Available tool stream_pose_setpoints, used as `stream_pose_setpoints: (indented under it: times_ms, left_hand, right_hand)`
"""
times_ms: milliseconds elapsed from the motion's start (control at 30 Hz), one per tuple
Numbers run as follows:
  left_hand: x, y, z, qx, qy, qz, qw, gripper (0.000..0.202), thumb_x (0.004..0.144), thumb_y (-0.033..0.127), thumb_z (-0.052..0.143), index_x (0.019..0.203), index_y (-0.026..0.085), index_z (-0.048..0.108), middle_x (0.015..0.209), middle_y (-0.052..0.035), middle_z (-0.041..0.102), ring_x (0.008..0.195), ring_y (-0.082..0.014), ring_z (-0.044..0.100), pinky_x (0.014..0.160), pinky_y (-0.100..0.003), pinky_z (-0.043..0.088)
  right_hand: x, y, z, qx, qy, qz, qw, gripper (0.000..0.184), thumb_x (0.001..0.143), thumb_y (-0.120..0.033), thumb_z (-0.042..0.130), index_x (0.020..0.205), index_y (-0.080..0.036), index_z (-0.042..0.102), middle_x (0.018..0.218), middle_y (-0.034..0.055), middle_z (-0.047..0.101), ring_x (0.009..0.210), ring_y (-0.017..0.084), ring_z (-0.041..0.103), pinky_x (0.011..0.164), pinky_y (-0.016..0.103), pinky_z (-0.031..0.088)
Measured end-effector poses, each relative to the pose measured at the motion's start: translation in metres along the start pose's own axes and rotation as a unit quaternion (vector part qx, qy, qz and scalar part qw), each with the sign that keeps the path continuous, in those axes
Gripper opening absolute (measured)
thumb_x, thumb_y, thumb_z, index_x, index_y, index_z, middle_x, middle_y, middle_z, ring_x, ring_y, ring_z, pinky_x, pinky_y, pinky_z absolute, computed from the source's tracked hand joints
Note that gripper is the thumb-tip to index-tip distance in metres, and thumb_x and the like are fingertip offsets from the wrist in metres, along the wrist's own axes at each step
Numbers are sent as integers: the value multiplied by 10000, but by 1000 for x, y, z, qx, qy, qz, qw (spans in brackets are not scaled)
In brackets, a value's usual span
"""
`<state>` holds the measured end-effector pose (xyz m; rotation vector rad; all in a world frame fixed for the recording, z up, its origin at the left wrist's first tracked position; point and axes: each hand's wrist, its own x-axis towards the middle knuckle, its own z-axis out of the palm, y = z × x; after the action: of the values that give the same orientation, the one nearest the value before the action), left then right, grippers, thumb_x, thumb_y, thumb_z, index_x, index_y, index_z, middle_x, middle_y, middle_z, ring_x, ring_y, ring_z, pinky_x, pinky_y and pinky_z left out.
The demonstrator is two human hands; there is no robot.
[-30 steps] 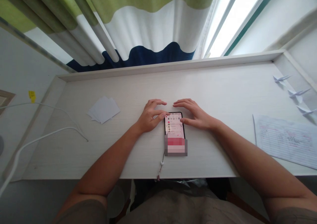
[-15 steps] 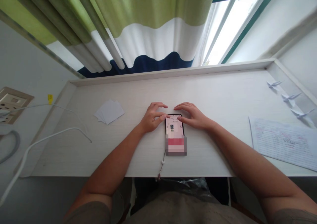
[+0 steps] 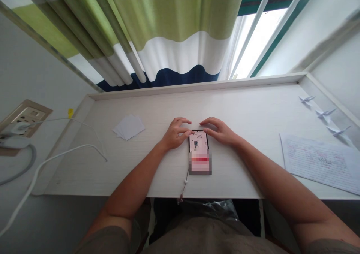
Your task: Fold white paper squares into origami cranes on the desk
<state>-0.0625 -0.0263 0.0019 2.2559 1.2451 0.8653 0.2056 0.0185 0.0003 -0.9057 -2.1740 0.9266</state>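
A smartphone with a lit pink screen lies flat on the white desk; its lower part is blurred out. From its lower left a beaded strap trails to the desk's front edge. My left hand rests at the phone's top left corner, fingers stretched forward and apart, thumb and index tips by the corner. On the other side my right hand has its thumb at the top right corner and its fingers extended above the desk. Neither hand is wrapped round the phone.
Several white paper sheets lie fanned at the left. Three folded paper pieces stand along the right, behind written pages. A white cable runs from the wall socket onto the desk. Curtains hang behind.
The camera view has tilted and shifted slightly. My right thumb has drawn back from over the screen to the phone's top right corner. The phone stays on the desk.
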Motion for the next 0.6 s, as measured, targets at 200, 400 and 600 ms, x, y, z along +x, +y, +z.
stream_pose_setpoints:
  times_ms: [200,400,600]
  left_hand:
    - [0,-3,2,6,-8,6,1000,278,1007,280,595,1033,310,870,1320,-62,706,1348,-291,510,1206,-546,419]
    - [-1,-5,2,-21,29,-11,999,289,1016,272,581,1024,288,870,1306,-69,715,1315,-289,526,1205,-548,430]
    - [-2,-11,3,-64,64,-39,995,298,1022,281,565,1011,263,863,1278,-79,730,1289,-277,562,1184,-537,457]
  right_hand:
    - [0,1,0,11,4,10,1000,317,989,-491,635,1151,-246,753,1181,109,791,1136,322,720,1060,540,514]
    - [-1,1,-1,59,28,51,997,275,982,-455,651,1125,-243,752,1193,89,792,1168,309,724,1062,497,536]
    - [1,5,-1,105,62,82,989,281,965,-482,662,1066,-243,770,1140,75,816,1134,306,742,1056,491,538]
